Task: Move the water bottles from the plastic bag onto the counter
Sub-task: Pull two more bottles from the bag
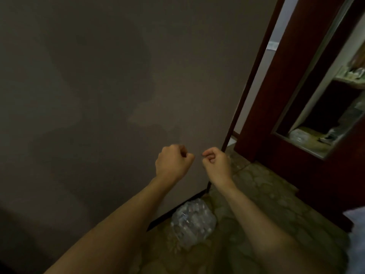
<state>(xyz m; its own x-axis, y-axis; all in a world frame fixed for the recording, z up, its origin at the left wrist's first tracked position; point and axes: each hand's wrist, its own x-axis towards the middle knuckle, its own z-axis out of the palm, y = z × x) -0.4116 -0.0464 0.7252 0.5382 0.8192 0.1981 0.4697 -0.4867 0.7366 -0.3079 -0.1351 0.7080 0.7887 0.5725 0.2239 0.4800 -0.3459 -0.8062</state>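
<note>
A clear plastic bag (192,223) full of water bottles sits on the patterned floor against the base of a grey wall. The single bottles inside blur together. My left hand (172,162) and my right hand (216,162) are raised side by side in front of the wall, well above the bag. Both have their fingers curled into loose fists, and I see nothing held in either. No counter shows in this view.
The grey wall (118,95) fills the left and centre. A dark red wooden door frame (286,95) and a cabinet with a glass-fronted opening (320,119) stand at the right. Patterned floor tiles (266,204) spread below them.
</note>
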